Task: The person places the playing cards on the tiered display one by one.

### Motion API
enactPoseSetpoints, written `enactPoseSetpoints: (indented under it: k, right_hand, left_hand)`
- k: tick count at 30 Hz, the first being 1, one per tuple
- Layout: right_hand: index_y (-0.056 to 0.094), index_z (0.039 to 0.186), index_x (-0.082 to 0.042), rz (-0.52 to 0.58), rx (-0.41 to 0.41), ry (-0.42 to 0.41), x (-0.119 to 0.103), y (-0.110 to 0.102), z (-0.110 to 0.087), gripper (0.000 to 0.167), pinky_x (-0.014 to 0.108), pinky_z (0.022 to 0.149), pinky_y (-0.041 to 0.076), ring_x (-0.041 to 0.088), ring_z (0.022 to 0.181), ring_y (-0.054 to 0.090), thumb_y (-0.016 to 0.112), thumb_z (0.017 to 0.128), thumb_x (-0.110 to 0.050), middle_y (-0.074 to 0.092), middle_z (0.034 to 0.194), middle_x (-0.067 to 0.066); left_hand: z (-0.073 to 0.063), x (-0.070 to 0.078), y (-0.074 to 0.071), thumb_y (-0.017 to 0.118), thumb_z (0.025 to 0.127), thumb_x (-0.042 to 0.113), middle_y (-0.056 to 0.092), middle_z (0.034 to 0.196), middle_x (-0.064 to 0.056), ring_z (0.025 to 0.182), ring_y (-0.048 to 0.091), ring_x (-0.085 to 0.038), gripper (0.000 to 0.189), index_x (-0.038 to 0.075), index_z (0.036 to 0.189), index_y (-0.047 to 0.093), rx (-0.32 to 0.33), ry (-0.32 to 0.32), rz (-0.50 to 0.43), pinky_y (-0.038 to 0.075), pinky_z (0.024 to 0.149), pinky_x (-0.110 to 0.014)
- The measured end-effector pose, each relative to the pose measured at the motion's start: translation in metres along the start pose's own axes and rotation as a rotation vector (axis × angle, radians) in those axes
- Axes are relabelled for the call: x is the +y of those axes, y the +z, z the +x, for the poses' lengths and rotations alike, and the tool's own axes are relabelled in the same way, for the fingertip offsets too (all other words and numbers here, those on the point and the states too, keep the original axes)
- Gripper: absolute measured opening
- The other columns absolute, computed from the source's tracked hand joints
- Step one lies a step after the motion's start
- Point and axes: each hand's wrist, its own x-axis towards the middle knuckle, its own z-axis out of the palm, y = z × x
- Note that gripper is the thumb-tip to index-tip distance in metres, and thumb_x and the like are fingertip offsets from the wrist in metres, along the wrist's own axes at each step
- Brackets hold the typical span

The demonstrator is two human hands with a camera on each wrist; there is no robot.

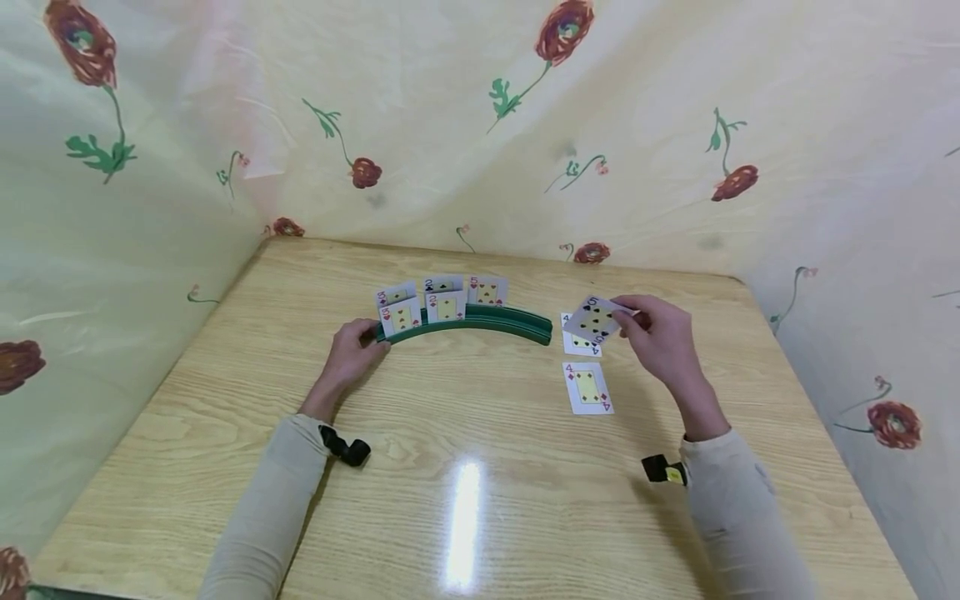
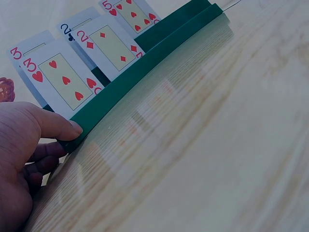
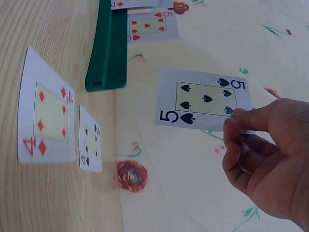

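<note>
A curved green card holder point(image 1: 487, 319) stands on the table with several playing cards upright in it. My left hand point(image 1: 352, 354) grips its left end, the thumb on the front face. In the front slot stand the three of hearts point(image 2: 65, 79) and the two of diamonds point(image 2: 107, 47). Behind them are another three, partly hidden, a black two point(image 1: 444, 283) and the five of hearts point(image 1: 487, 291). My right hand point(image 1: 660, 337) pinches the five of spades point(image 3: 205, 99) by one edge, raised above the four of spades point(image 3: 91, 140). Nearer lies the four of diamonds point(image 1: 588, 388).
The wooden table point(image 1: 420, 467) meets a flower-patterned cloth point(image 1: 450, 125) at its back and sides. Both fours lie face up to the right of the holder. A bright light reflection crosses the near tabletop.
</note>
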Motion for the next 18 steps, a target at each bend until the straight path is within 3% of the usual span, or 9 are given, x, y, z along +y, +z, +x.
enactPoseSetpoints:
  k: [6,18]
  right_hand:
    - [0.071,0.11,0.006,0.031,0.011,-0.03,-0.008,0.019,0.015,0.02,0.006,0.057,0.042,0.029,0.068,0.067,0.066,0.092,0.003,0.073,0.099,0.027]
    - [0.071,0.113,0.006,0.088,-0.057,-0.026,-0.026,0.045,0.038,0.021,0.011,0.056,0.042,0.024,0.068,0.064,0.065,0.093,0.001,0.073,0.099,0.025]
  left_hand:
    - [0.0,-0.001,0.0,0.064,0.092,0.006,0.061,0.124,-0.026,0.108,0.054,-0.031,0.037,-0.008,0.126,0.062,-0.002,0.0,0.004,0.043,0.093,-0.039]
    - [0.0,-0.002,0.001,0.065,0.092,0.006,0.059,0.125,-0.027,0.113,0.053,-0.034,0.037,-0.009,0.126,0.061,0.004,0.002,-0.001,0.043,0.099,-0.045]
